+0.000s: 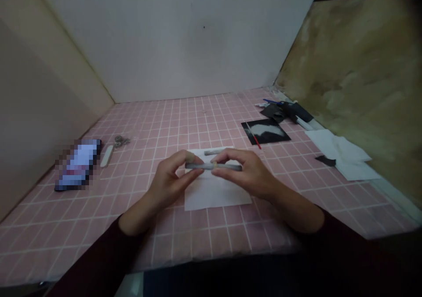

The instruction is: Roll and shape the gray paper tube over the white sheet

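Pink grid-patterned covering (171, 125) spreads over the table, boxed in by pale walls at the back and left and a mottled brown board at the right. Above its middle the left hand (169, 178) and right hand (245, 171) meet, each pinching one end of a thin grey rolled-paper stick (211, 166) between thumb and fingertips. The stick's long axis runs left to right, level across the view, its left end in the left hand and its right end poking out past the right fingers; neither hand is nearer than the other. Just beneath lies a white paper sheet (214, 191), with a second short grey roll (214, 152) on its far edge. Farther out are a black square sheet with a red stick (265, 132), crumpled white paper (343, 154) at right, and small scissors (114, 148) beside a blurred phone-like object (79, 164) at left.
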